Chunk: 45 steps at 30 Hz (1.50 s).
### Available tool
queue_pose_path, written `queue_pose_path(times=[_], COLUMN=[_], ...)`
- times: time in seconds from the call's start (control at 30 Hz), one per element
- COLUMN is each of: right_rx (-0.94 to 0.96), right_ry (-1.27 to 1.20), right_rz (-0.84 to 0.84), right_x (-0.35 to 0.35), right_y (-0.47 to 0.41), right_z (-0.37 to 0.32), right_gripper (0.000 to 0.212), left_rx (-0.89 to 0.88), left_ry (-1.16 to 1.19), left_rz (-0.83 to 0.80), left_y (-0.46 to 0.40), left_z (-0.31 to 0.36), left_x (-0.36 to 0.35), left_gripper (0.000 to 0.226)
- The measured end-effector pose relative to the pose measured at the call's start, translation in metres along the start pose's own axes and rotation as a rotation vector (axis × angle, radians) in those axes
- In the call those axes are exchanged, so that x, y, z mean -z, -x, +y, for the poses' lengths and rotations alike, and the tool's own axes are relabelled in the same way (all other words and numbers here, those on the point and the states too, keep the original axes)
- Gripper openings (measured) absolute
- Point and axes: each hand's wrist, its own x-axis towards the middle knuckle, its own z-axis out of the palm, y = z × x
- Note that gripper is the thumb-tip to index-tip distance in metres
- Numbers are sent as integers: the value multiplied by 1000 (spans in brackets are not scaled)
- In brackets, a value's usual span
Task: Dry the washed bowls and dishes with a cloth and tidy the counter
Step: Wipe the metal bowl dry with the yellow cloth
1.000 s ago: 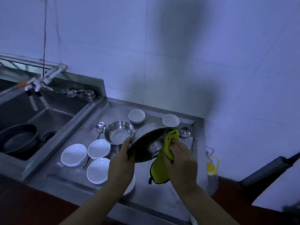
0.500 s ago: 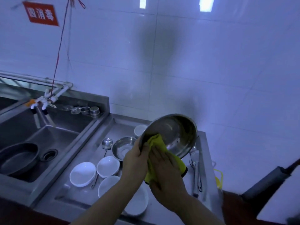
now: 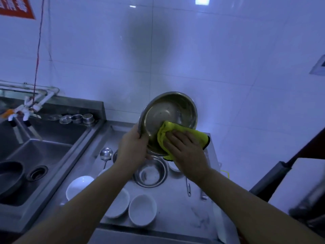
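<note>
A large steel bowl [image 3: 168, 111] is held up above the counter, tilted so its inside faces me. My left hand [image 3: 131, 147] grips its left rim. My right hand [image 3: 184, 147] presses a yellow cloth [image 3: 177, 131] with straight fingers against the bowl's lower right inside. Below, on the steel counter [image 3: 184, 213], stand a smaller steel bowl [image 3: 151, 173] and several white bowls, among them one at the front [image 3: 142, 209] and one at the left [image 3: 79, 185]. A ladle [image 3: 106, 154] lies left of the small steel bowl.
A sink [image 3: 44, 155] with a dark pan [image 3: 9, 175] is at the left, taps [image 3: 26, 110] above it. Small metal cups [image 3: 77, 118] sit on the ledge behind. Utensils [image 3: 188, 187] lie on the counter's right part. A dark object [image 3: 274, 175] stands at the right.
The bowl has been lifted and turned so its inside faces me. The cloth and my right hand have shifted from the left rim to the bowl's lower right inside.
</note>
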Motion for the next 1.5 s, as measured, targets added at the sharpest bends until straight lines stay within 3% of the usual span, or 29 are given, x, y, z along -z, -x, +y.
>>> queue_pose_path(times=[0.17, 0.37, 0.43, 0.57, 0.67, 0.77, 1.0, 1.13, 1.17, 1.2, 1.4, 1.5], right_rx=[-123, 260, 287, 181, 84, 90, 425, 576, 558, 514, 124, 116], right_ry=[-173, -33, 26, 24, 3, -16, -33, 39, 42, 34, -51, -52], right_rz=[58, 58, 105, 244, 259, 228, 46, 34, 53, 82, 225, 180], right_x=[-5, 18, 26, 31, 25, 18, 32, 43, 44, 43, 30, 24], right_y=[-1, 5, 1, -13, -17, -8, -9, -13, -12, -12, -17, -8], right_z=[-34, 4, 16, 8, -13, -25, 17, 46, 46, 43, -13, -26], right_gripper=[32, 21, 18, 12, 9, 13, 27, 17, 16, 15, 12, 15], left_rx=[53, 6, -6, 55, 123, 169, 1, -66, -71, -69, 54, 91], left_ry=[56, -212, -233, 44, 386, 448, -42, -447, -469, -430, 305, 319], left_rz=[7, -323, -377, -96, -38, 15, -50, -282, -273, -228, 37, 92], left_y=[-2, -24, -31, -17, 11, 17, -2, -24, -28, -30, 14, 14], left_z=[-1, 26, 37, 33, 15, 6, 17, 35, 37, 37, 11, 2], left_x=[-12, 23, 30, 8, -18, -21, 10, 35, 37, 37, -13, -13], left_gripper=[26, 18, 16, 12, 18, 15, 19, 17, 15, 15, 12, 20])
